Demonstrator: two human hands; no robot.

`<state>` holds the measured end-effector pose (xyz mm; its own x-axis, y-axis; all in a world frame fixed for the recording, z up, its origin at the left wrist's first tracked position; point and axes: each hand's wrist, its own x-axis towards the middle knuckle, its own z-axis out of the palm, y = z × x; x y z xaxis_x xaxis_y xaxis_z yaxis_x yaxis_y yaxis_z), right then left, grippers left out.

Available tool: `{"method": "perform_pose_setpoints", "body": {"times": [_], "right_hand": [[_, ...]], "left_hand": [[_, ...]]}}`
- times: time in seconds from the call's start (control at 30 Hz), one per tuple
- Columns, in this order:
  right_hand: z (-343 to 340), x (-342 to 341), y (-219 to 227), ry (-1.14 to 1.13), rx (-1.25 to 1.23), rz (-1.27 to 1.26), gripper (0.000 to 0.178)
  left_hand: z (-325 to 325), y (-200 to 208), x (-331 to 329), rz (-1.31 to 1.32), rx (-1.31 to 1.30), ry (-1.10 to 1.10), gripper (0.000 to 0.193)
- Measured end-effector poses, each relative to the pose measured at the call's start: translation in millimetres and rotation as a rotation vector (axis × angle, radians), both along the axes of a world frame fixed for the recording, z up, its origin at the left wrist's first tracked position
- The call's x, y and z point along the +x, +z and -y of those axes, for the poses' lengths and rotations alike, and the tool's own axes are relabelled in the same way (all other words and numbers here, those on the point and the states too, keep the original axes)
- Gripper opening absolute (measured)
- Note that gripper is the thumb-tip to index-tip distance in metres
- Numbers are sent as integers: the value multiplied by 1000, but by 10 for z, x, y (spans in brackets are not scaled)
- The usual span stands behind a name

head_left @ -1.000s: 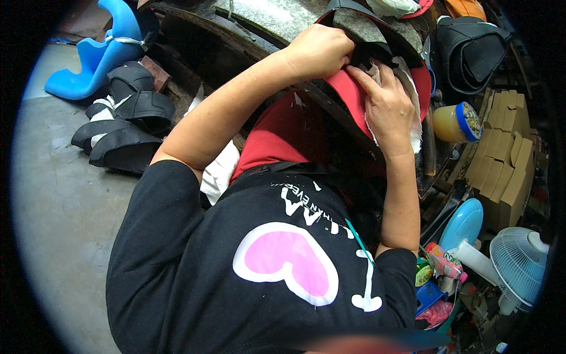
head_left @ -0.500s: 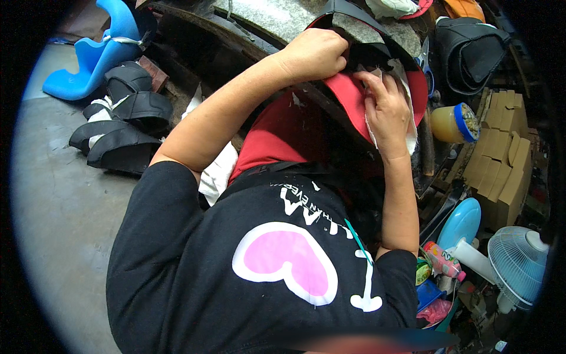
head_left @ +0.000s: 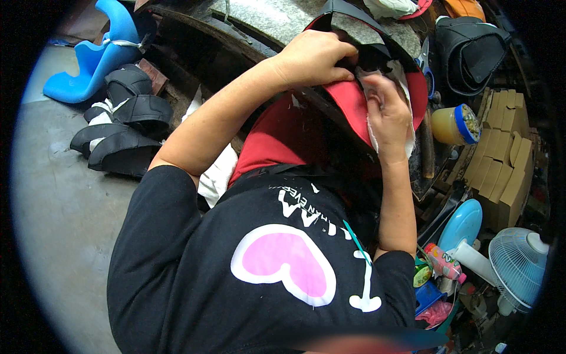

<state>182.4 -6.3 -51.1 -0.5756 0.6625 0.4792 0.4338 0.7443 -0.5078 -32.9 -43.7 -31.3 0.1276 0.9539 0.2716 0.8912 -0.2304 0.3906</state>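
A black-and-red shoe upper [head_left: 349,101] with a ragged whitish lining [head_left: 407,88] stands curved over the dark work edge in front of me. My left hand [head_left: 318,58] grips its near left edge, thumb on the red part and fingertips reaching into the dark inside. Inside the curve, my right hand [head_left: 389,112] is closed, its curled fingers at the lining; they are slightly blurred, and the fingertips are partly hidden. Blue-handled scissors [head_left: 427,74] lie just beyond the red right side.
Several black uppers [head_left: 127,133] lie on the floor at left, near a blue moulded chair-like piece [head_left: 88,65]. A yellowish jar [head_left: 451,125], cardboard boxes [head_left: 501,162] and a fan [head_left: 519,268] are at right. Another black upper [head_left: 471,56] sits far right, beyond a grey stone slab [head_left: 268,20].
My left hand has shifted slightly right and down, with its thumb now stretched along the red edge. The right fingers have curled and moved a little. The upper stays in place.
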Motion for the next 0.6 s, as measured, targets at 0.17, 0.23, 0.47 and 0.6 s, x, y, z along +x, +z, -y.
{"method": "perform_pose_setpoints", "body": {"times": [0.17, 0.23, 0.47, 0.6], "right_hand": [[-5, 39, -83, -16, -291, -255, 34], [13, 31, -68, 61, -469, -421, 35], [92, 91, 58, 293, -179, -151, 30], [83, 118, 95, 380, -87, -92, 30]], "left_hand": [[-18, -26, 72, -35, 47, 36, 18], [-25, -42, 92, -39, 46, 38, 18], [-48, -83, 140, -108, 79, 96, 14], [-64, -145, 132, -115, 108, 101, 13]]}}
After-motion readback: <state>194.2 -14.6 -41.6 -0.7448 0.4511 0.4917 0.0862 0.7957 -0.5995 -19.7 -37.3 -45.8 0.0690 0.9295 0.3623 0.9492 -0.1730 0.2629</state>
